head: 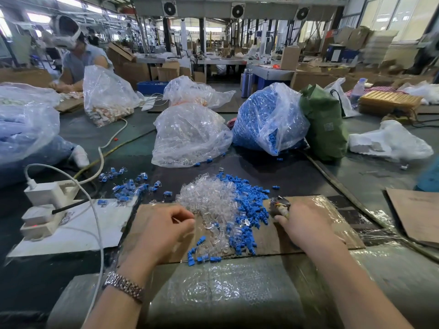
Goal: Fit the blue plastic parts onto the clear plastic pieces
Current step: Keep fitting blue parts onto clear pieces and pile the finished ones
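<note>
At frame centre we see the clear pieces (209, 200) heaped on the cardboard sheet (332, 224), the loose parts (249, 205) touching their right side; two filled bags (190, 136) stand behind, the power strip (45, 210) at left.

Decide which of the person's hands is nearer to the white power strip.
Left. The left hand lies just right of the white power strip; the right hand is farther right, beyond the pile of clear pieces.

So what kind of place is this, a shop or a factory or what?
Most likely a factory floor doing manual assembly. Bulk clear bags of blue parts and clear pieces sit on the worktable, loose piles lie in front of the hands, and another worker sorts beside stacked cardboard boxes.
</note>
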`<act>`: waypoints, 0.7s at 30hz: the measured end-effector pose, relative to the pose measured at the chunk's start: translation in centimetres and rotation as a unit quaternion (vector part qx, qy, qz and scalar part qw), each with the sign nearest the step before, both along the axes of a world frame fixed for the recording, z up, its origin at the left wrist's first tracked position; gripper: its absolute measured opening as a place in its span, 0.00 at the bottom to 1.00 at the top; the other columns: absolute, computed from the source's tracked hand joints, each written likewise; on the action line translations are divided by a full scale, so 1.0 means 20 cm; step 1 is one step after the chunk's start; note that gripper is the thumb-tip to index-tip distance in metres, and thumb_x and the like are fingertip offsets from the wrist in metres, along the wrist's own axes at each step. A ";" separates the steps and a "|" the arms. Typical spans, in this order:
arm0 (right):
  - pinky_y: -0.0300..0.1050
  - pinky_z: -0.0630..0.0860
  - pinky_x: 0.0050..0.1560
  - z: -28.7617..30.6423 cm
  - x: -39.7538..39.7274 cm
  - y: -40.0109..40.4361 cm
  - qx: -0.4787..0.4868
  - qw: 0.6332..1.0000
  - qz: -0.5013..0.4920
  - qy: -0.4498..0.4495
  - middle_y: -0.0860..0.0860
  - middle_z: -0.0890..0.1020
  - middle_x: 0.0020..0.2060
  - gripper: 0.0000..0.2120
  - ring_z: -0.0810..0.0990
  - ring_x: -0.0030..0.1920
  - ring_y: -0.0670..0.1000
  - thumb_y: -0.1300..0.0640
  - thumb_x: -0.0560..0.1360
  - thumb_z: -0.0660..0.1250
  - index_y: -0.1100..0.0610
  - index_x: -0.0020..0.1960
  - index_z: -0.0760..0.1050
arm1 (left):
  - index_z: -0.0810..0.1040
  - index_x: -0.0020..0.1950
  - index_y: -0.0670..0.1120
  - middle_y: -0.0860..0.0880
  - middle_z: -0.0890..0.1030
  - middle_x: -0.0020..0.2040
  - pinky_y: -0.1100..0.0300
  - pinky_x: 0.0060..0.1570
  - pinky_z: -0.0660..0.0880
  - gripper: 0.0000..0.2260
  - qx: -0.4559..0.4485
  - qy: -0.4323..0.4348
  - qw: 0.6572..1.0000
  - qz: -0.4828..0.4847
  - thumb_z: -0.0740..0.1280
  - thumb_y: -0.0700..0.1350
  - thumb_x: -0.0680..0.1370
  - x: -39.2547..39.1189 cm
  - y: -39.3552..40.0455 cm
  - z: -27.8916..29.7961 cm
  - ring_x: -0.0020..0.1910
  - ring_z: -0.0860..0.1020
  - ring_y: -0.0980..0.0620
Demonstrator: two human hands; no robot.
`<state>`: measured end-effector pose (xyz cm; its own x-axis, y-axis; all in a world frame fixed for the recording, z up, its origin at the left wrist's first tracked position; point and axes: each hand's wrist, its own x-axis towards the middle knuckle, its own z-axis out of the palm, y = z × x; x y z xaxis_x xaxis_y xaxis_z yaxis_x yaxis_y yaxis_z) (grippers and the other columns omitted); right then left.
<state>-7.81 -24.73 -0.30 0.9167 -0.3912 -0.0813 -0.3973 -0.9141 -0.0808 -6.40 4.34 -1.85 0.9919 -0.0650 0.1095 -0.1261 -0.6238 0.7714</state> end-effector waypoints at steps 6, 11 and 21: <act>0.56 0.71 0.61 -0.04 0.02 0.05 -0.052 0.999 -0.003 0.001 0.58 0.76 0.62 0.29 0.73 0.64 0.59 0.34 0.79 0.60 0.57 0.67 0.72 | 0.80 0.48 0.56 0.56 0.83 0.45 0.73 0.42 0.76 0.10 0.024 0.033 0.997 -0.070 0.76 0.42 0.75 0.00 -0.09 -0.02 0.43 0.81 0.61; 0.58 0.69 0.65 -0.02 0.01 0.05 -0.043 0.999 0.009 0.000 0.59 0.74 0.65 0.30 0.69 0.68 0.60 0.36 0.79 0.61 0.59 0.69 0.70 | 0.79 0.49 0.60 0.61 0.80 0.44 0.74 0.37 0.75 0.09 0.097 -0.025 0.991 -0.089 0.75 0.47 0.76 0.00 -0.15 -0.02 0.38 0.77 0.68; 0.54 0.73 0.63 0.06 -0.08 0.13 0.065 0.985 0.142 -0.073 0.46 0.76 0.53 0.08 0.77 0.57 0.50 0.48 0.79 0.68 0.49 0.55 0.74 | 0.78 0.49 0.59 0.59 0.81 0.42 0.76 0.36 0.75 0.07 0.099 -0.046 0.990 -0.088 0.74 0.49 0.76 -0.01 -0.21 -0.05 0.38 0.80 0.67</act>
<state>-9.48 -22.07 0.91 0.9933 -0.1124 0.0271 -0.1026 -0.9650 -0.2414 -6.56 0.22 -2.84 0.9498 -0.2646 0.1670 -0.3100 -0.7234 0.6169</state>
